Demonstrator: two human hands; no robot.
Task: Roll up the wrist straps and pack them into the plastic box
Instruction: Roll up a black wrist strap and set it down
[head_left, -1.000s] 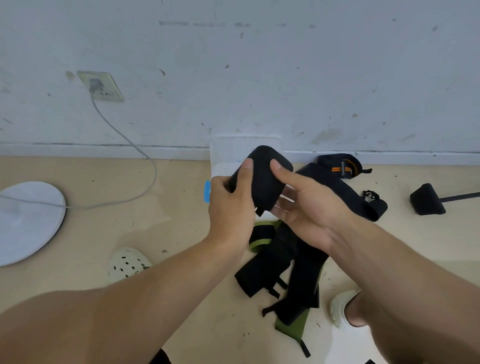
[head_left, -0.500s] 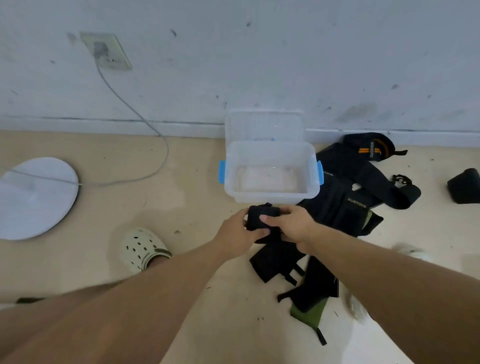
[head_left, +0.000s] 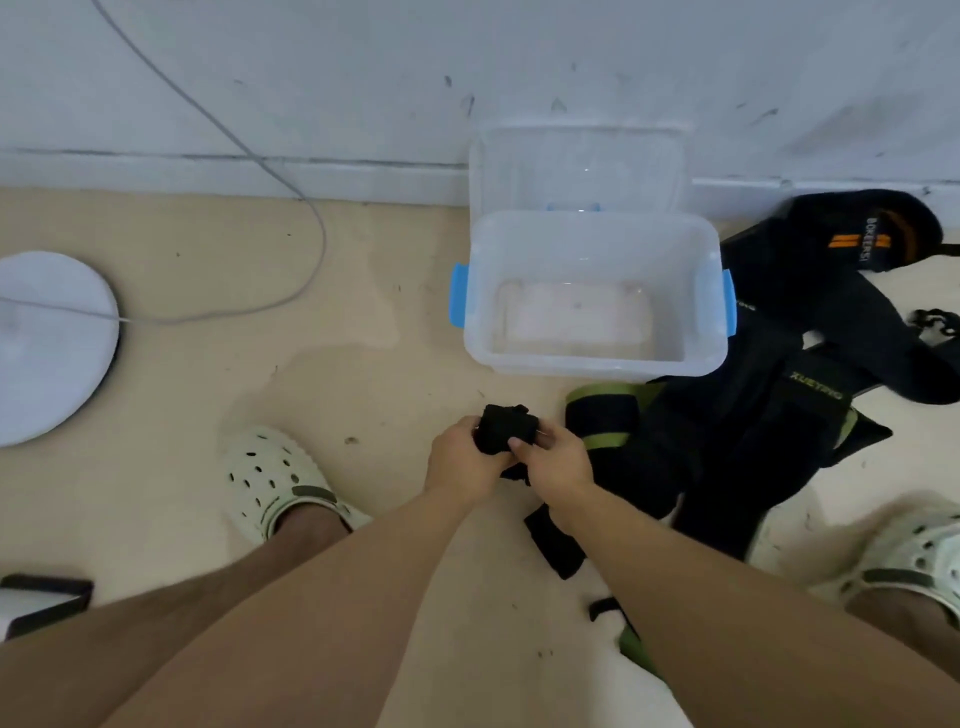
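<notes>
Both hands, left hand (head_left: 460, 460) and right hand (head_left: 553, 460), pinched the rolled strap (head_left: 506, 428) with curled fingers; the open plastic box (head_left: 592, 364) lay just beyond, slightly right.

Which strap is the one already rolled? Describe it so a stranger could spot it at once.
Start at the clear plastic box with blue latches by the wall. Just in front of its near edge, both hands meet over the floor, the left hand and right hand gripping a small black rolled strap. Unlike the loose straps lying to the right, it is a compact bundle held off the floor.
</notes>
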